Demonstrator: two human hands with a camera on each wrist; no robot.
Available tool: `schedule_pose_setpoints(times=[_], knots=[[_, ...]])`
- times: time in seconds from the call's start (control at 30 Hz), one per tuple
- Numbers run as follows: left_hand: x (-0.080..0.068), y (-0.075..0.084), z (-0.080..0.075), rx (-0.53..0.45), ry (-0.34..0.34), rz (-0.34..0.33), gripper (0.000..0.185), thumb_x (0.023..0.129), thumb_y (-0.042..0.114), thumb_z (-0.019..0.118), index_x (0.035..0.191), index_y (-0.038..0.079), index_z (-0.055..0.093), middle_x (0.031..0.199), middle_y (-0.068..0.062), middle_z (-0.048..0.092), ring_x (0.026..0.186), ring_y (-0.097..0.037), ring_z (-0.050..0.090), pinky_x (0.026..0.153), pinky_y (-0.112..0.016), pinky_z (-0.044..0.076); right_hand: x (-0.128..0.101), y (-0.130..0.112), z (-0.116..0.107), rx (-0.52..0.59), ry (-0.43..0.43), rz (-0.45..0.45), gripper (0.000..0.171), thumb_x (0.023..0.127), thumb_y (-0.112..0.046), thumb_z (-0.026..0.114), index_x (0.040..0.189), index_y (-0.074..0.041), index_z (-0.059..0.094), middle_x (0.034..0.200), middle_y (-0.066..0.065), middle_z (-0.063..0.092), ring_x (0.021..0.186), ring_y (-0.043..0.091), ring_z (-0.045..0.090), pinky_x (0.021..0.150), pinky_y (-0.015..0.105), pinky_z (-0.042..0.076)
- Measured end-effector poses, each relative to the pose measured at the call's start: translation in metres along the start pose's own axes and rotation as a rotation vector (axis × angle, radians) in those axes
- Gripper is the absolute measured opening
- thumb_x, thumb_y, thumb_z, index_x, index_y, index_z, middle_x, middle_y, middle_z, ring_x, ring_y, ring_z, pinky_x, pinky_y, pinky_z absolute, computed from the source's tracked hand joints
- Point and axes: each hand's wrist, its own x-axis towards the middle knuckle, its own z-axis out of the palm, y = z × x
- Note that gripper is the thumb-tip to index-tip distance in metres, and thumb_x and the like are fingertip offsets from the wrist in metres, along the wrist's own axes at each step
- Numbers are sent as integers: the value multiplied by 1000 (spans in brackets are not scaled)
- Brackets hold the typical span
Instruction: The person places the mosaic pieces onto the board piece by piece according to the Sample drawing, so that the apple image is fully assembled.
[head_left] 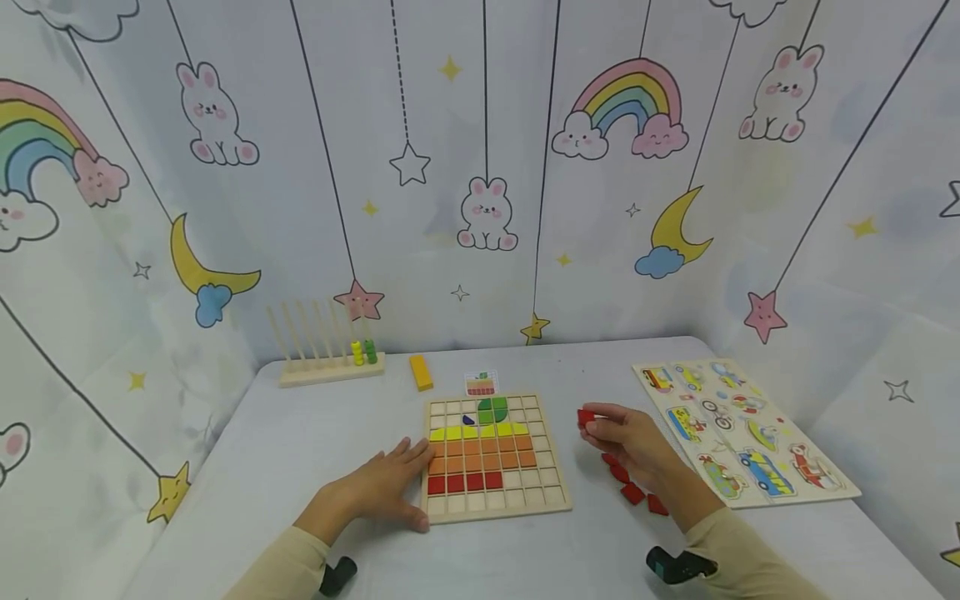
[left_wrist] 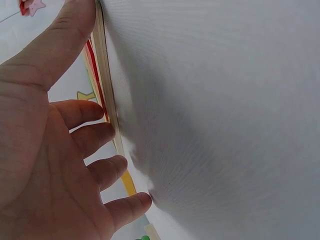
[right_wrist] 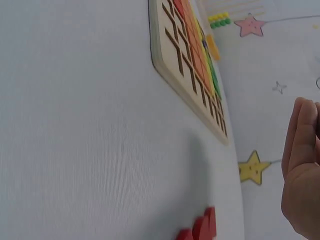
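Note:
A wooden grid board (head_left: 533, 498) lies mid-table, with a partial row of red tiles (head_left: 454, 483), rows of orange tiles (head_left: 480, 461), a yellow band and a green round shape (head_left: 492, 409) set in it. My left hand (head_left: 378, 490) rests at the board's left edge, its thumb and fingers spread; in the left wrist view the fingertips lie along the wooden side (left_wrist: 102, 60). Right of the board, my right hand (head_left: 637, 446) pinches a red tile (head_left: 585, 418) above the table. Several loose red tiles (head_left: 632, 494) lie below that hand.
Behind the board stand a small picture card (head_left: 482, 383) and a yellow-orange block (head_left: 421, 372). A wooden peg rack (head_left: 330, 370) with yellow and green beads is at the back left. A vehicle puzzle board (head_left: 817, 492) lies on the right.

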Motion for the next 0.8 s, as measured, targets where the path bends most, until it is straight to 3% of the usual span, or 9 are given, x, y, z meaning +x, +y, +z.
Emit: schedule_pose_setpoints(times=[0.17, 0.43, 0.6, 0.8], knots=[[-2, 2, -1, -4, 2, 9, 115, 70, 61, 85, 160, 12, 34, 168, -9, 28, 156, -38, 19, 119, -67, 22, 6, 8, 38, -25, -41, 8, 60, 92, -15, 77, 145, -1, 51, 106, 11, 74, 94, 27, 74, 85, 30, 61], [-1, 3, -2, -6, -1, 9, 115, 69, 61, 86, 160, 12, 34, 168, -8, 28, 156, -38, 18, 119, -67, 22, 6, 34, 89, -281, -134, 45, 46, 89, -20, 81, 130, -6, 65, 98, 11, 67, 71, 20, 65, 65, 26, 58], [-1, 5, -3, -19, -6, 11, 115, 70, 60, 86, 160, 12, 34, 168, -8, 28, 155, -39, 18, 119, -67, 22, 2, 44, 99, -394, -131, 39, 38, 86, -14, 82, 121, -7, 69, 87, 9, 64, 60, 16, 60, 55, 23, 55], [-1, 5, -3, -8, -7, -5, 116, 69, 60, 86, 160, 12, 33, 168, -8, 28, 156, -39, 18, 120, -66, 22, 2, 48, 102, -498, -106, 2, 32, 85, -11, 81, 116, -9, 71, 83, 8, 62, 56, 17, 59, 51, 24, 53]])
